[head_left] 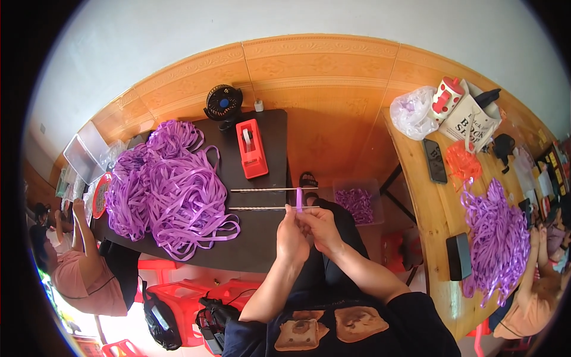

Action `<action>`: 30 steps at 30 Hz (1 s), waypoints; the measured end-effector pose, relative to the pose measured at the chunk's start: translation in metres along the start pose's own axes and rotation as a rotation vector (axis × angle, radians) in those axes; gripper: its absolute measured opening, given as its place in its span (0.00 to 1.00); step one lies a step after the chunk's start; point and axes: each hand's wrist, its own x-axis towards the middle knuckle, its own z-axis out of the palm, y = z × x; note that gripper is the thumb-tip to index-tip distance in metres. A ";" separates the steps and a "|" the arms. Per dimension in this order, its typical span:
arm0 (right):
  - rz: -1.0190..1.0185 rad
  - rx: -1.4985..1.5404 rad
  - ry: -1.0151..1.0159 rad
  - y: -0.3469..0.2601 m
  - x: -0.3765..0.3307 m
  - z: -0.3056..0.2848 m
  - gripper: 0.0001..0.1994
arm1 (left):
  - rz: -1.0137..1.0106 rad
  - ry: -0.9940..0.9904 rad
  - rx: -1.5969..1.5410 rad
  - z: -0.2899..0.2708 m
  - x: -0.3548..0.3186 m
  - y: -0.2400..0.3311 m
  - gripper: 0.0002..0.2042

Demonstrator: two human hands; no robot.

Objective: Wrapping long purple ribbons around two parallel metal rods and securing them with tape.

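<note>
Two thin, twisted metal rods, a far rod [262, 190] and a near rod [256, 208], reach out side by side past the right edge of the black table [250, 253]. A short length of purple ribbon [299, 197] spans both rods near their right ends. Just below the near rod, my left hand [291, 237] is closed, fingertips pinching at the ribbon's lower end. Close against it, my right hand [322, 228] is also closed in a pinch on that ribbon. The exact fingertip contact is partly hidden.
Left of the rods lies a large purple ribbon heap [178, 196], with a red tape dispenser [252, 149] and black fan [223, 104] behind. A clear bin [376, 205] of ribbon pieces stands on the floor. The wooden table [437, 238] holds more ribbon; other people sit at both sides.
</note>
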 end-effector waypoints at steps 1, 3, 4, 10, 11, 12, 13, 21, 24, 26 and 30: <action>-0.002 -0.008 0.018 0.000 0.000 0.001 0.06 | -0.031 -0.007 0.002 -0.001 0.002 0.001 0.17; 0.003 -0.014 0.030 0.000 0.000 0.003 0.06 | -0.057 -0.015 0.002 -0.004 0.003 0.004 0.18; 0.008 -0.019 0.037 0.000 -0.001 0.005 0.06 | -0.062 -0.037 0.016 -0.006 0.003 0.006 0.19; 0.011 -0.014 0.063 0.002 0.001 0.006 0.06 | -0.082 -0.154 0.002 -0.019 0.009 0.007 0.22; 0.012 -0.016 0.060 0.002 0.000 0.006 0.06 | -0.091 -0.222 -0.021 -0.024 0.012 0.007 0.24; -0.001 -0.030 0.031 0.002 -0.002 0.002 0.06 | -0.095 -0.223 -0.023 -0.017 0.008 0.010 0.24; -0.015 -0.045 0.004 0.001 -0.005 -0.001 0.06 | -0.148 -0.208 -0.058 -0.005 -0.001 0.017 0.25; -0.201 -0.237 0.256 -0.034 -0.018 -0.017 0.04 | -0.212 -0.269 -0.067 -0.011 -0.006 0.027 0.35; -0.290 -0.343 0.077 -0.059 0.005 0.002 0.05 | -0.193 -0.303 -0.095 -0.013 -0.006 0.026 0.35; -0.277 -0.442 -0.097 -0.072 0.030 0.016 0.07 | -0.222 -0.284 -0.131 -0.011 -0.009 0.029 0.35; -0.388 -0.655 -0.186 -0.070 0.099 0.061 0.09 | -0.231 -0.319 -0.176 -0.018 -0.007 0.027 0.37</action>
